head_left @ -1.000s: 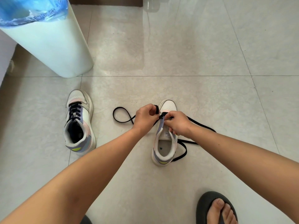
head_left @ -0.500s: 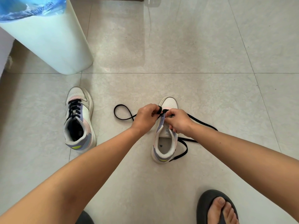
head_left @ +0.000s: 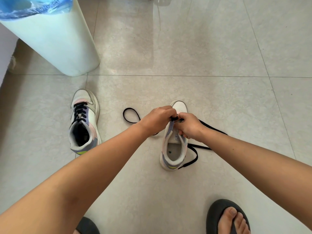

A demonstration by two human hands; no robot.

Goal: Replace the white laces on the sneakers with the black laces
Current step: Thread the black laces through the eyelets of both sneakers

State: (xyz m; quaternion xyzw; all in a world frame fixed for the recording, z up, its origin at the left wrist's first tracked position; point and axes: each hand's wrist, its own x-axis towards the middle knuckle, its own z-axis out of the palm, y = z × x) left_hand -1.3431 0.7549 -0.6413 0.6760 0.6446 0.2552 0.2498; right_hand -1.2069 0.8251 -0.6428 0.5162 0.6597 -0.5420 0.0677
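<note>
Nearest, I see a sandalled foot [head_left: 230, 218] at the bottom edge. Beyond it stands the right sneaker [head_left: 173, 147], heel toward me, on the tiled floor [head_left: 202, 56].

1. Both hands meet over its front eyelets. The left hand [head_left: 157, 118] has its fingers curled, pinching the black lace [head_left: 195, 153] at the tongue. The right hand [head_left: 190, 126] also pinches the lace, its lower fingers hooked on the tongue.
2. Change: compared with a second ago, the hands have closed in until they touch. The lace loop to the left and the slack to the right lie much as before. I judge the first eyelets are being threaded, so most of this shoe remains undone.
3. The left sneaker [head_left: 83, 120], well apart, already carries black lacing.

No white lace is in view. Farthest, a pale bin [head_left: 55, 43] with a blue liner stands on the glossy floor beside a wall edge.
</note>
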